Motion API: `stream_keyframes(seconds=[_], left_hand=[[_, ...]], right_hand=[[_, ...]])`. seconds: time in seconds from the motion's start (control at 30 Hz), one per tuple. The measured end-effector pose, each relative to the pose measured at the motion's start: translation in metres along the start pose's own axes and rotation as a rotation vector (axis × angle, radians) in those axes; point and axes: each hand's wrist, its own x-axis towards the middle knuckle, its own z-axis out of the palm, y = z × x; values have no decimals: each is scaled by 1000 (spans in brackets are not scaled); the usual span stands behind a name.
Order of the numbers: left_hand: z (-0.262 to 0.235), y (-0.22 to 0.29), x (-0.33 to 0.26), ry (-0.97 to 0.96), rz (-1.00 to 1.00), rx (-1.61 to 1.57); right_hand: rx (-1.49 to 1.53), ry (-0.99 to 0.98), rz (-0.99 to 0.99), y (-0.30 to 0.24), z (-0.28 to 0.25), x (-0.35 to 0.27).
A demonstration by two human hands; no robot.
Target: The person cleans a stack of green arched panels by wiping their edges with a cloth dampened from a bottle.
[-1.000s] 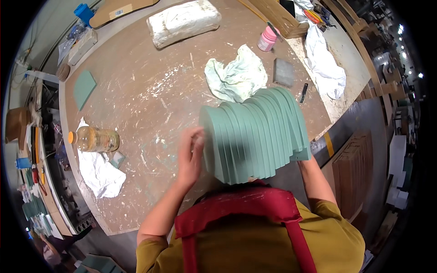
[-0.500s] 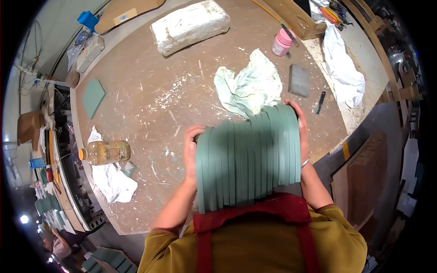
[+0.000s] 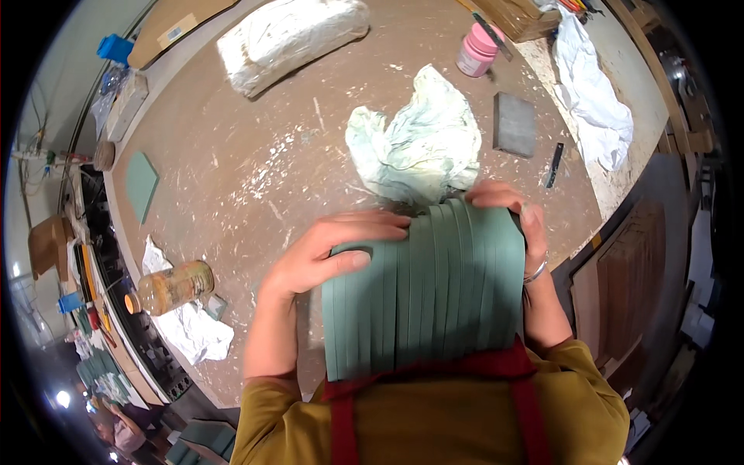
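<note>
A row of thin green boards (image 3: 426,287) stands on edge, pressed side by side, between me and the table, its near end against my red apron (image 3: 418,368). My left hand (image 3: 333,244) lies over the far left edges with fingers stretched out and thumb apart. At the far right corner my right hand (image 3: 515,208) grips the boards, fingers bent over the far edge and thumb by the right side. Just beyond the row lies a crumpled pale cloth (image 3: 422,143). A grey block (image 3: 514,125) and a small black strip (image 3: 555,165) lie to its right.
A white wrapped bundle (image 3: 294,39) and a pink jar (image 3: 478,50) stand at the back. On the left are a bottle with an orange cap (image 3: 174,287), a white rag (image 3: 190,329) and a green offcut (image 3: 141,186). Another white cloth (image 3: 593,93) lies far right.
My left hand has moved from the row's left side onto its far edges. My right hand has shifted over the far right corner. The boards sit slightly lower and more level.
</note>
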Motion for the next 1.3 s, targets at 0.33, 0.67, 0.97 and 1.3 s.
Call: stream_keyframes(seconds=[0.33, 0.67, 0.97, 1.3], left_hand=[[-9, 15, 51, -267, 89, 131], [39, -17, -1, 1057, 119, -423], [96, -5, -65, 736, -297, -514], [-24, -30, -48, 187, -328, -390]], right_hand=[[-7, -165, 48, 0, -10, 7], [78, 575, 183, 19, 27, -42], [-151, 156, 558, 16, 2, -130], [324, -466, 907, -25, 85, -164]])
